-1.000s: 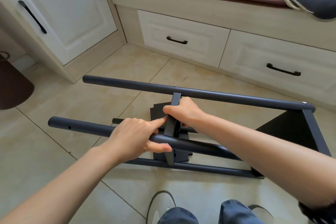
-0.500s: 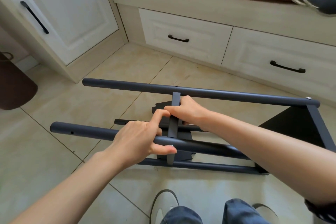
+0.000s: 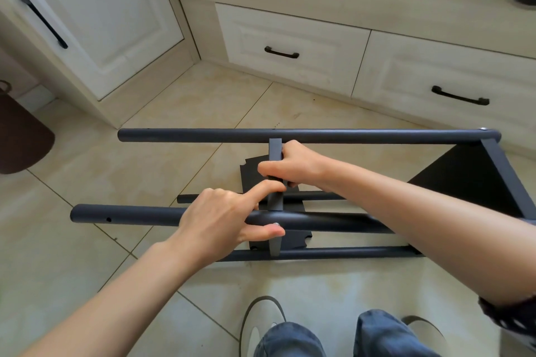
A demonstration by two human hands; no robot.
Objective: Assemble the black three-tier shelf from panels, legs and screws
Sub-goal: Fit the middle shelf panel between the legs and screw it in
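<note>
The half-built shelf [image 3: 319, 211] lies on its side on the floor tiles [image 3: 87, 240] in front of the drawers [image 3: 290, 43], with the left hand [image 3: 220, 220] wrapped round the near leg [image 3: 130, 213] beside a screw [image 3: 276, 224] and the right hand [image 3: 293, 164] gripping the middle panel's edge [image 3: 275, 174]. If either grip slackens, I judge the panel could slide along the leg and its hole miss the screw. The joint behind the left hand is hidden, and whether the screw is seated is hard to tell.

Matt black metal legs [image 3: 304, 135]; glossy beige tiled floor [image 3: 87, 240].
</note>
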